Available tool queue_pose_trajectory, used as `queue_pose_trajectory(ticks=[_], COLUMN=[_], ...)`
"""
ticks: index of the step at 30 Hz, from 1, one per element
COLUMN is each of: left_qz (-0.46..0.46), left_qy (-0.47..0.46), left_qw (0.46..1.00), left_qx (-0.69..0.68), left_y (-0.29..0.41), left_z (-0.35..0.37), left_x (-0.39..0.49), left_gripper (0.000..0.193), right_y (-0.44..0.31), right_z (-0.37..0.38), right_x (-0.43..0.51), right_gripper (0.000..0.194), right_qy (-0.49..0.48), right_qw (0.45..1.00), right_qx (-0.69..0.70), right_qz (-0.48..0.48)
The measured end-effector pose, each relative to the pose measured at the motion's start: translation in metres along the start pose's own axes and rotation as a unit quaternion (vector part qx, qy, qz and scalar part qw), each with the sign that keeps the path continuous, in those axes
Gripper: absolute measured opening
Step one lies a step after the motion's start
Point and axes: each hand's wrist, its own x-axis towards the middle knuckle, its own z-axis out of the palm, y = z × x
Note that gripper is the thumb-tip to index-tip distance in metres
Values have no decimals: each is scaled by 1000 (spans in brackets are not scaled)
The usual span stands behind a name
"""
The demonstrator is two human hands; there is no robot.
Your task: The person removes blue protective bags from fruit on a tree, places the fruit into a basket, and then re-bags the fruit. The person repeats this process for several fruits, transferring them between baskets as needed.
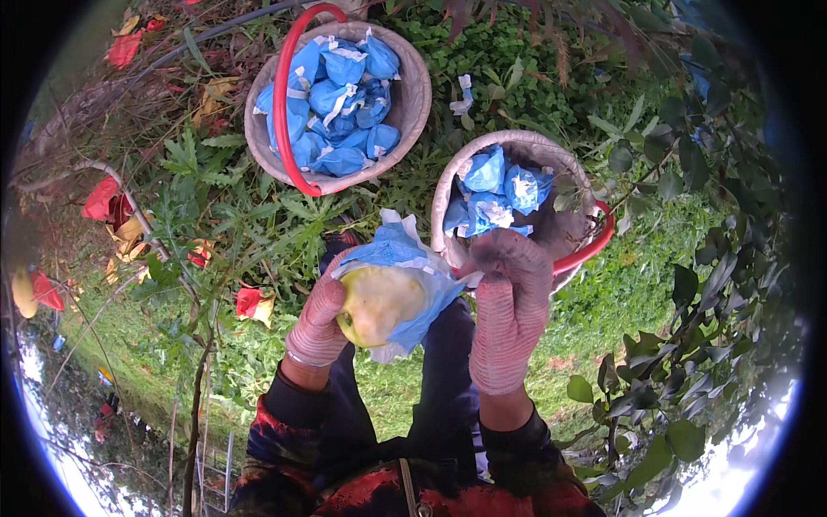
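My left hand (318, 318), in a pinkish ribbed work glove, holds a pale yellow-green fruit (375, 300) that looks like an apple or pear. A torn blue paper fruit bag (413, 323) with a white lining still wraps its top and right side, leaving the near-left face bare. Gloved the same way, my right hand (512, 310) pinches a twisted corner of that paper, its fingertips partly blurred. Just beyond the right hand stands a fabric-lined basket (446, 187) with a red handle (585, 242), holding several blue-bagged fruits (484, 171).
A second lined basket (417, 97) with a red handle (281, 97), well filled with blue-bagged fruits (339, 97), stands farther off to the left. A paper scrap (462, 95) lies between weeds. Leafy branches (678, 362) hang at right; a thin stem (197, 400) rises at left among red-and-yellow paper pieces (254, 305).
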Motion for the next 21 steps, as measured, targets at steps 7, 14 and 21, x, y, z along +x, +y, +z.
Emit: queue_pose_trajectory(ticks=[7,14,21], left_qz=[-11,26,8], left_qy=[-26,66,48], left_qw=[999,997,996], left_qx=[-32,44,-74], left_y=[-25,-26,-37], left_z=[0,13,28], left_x=[5,45,117], left_gripper=[69,53,50], right_y=[50,76,94], right_z=[8,12,-8], right_x=[-19,-18,56], right_gripper=[54,82,92], right_qy=[-159,-170,-201], right_qw=[944,961,912], right_qx=[185,-210,-337], right_qz=[221,64,116])
